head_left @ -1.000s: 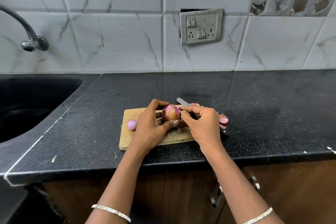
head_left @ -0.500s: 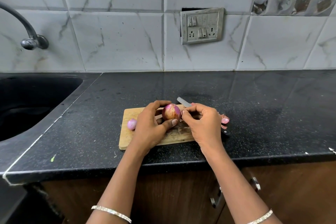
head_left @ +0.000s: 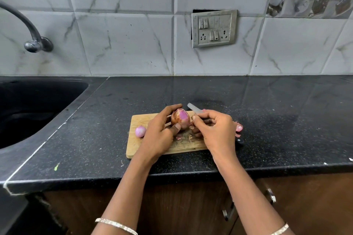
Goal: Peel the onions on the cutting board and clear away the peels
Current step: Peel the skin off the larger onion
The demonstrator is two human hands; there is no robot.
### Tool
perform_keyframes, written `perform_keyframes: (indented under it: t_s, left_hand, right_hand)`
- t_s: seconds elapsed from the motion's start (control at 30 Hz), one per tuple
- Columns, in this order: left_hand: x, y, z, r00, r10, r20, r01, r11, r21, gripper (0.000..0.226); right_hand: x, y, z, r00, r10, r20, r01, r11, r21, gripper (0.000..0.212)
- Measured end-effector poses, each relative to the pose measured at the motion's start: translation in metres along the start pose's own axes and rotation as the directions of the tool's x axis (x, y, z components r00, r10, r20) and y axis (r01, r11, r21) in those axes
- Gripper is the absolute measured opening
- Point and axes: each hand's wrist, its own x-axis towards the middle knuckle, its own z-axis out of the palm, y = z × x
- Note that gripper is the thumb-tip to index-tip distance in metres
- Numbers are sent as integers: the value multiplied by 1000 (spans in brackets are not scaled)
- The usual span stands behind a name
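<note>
Purple onion (head_left: 181, 120): left hand (head_left: 158, 135) grips, right hand (head_left: 215, 131) pinches.

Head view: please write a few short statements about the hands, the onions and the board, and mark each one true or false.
1. The left hand holds the onion over the cutting board. True.
2. This onion is fully peeled. False: brown skin covers most of it; only a pink patch is bare.
3. A small peeled onion lies on the left part of the cutting board. True.
4. The knife lies in the sink. False: its blade shows just beyond the right hand, over the counter.
5. The right hand rests flat on the counter. False: its fingers pinch the onion's skin.
</note>
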Motion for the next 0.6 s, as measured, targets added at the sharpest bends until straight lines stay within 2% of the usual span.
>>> perform_keyframes:
  t_s: [0.13, 0.27, 0.4, 0.6]
  left_hand:
    - [0, 0, 1, 999, 35, 14, -35, 999, 4, 49]
    - [2, -6, 0, 997, 80, 0, -80, 996, 30, 47]
    - [3, -10, 0, 996, 84, -18, -84, 996, 14, 48]
    - [4, -9, 1, 996, 65, -62, -63, 998, 30, 52]
  right_hand:
    - [-1, -5, -2, 999, -29, -27, 29, 999, -20, 15]
    - [-4, -15, -2, 993, -96, 67, 95, 995, 14, 8]
    - [-5, -17, -2, 980, -129, 149, 128, 992, 15, 13]
    - [-3, -13, -3, 977, -129, 169, 134, 991, -16, 13]
